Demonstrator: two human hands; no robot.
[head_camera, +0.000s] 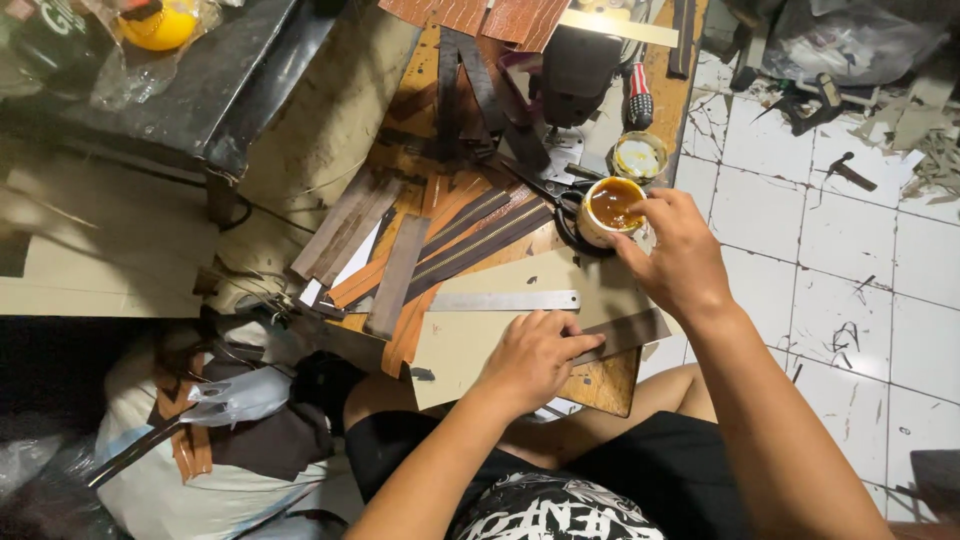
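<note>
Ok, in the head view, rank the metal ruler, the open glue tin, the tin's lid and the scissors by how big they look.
1. Metal ruler, clearly the longest.
2. Scissors, though partly hidden behind the tin, so less sure.
3. Open glue tin, which the right hand reaches into.
4. Tin's lid; close to the tin in width, so nearly a tie.

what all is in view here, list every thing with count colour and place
open round tin of amber glue: one, cream wall, right side of board under the right hand
round tin lid: one, yellowish, just behind the tin
black-handled scissors: one, left of the tin
flat steel ruler: one, silver, mid board
dark leather strip: one, grey-brown, front of board under the left hand
brown and orange leather strips: many, fanned across board centre
wooden work board: one, tan
white tiled floor: right side
left hand: pressing the dark strip
right hand: fingers at the tin's rim
</note>
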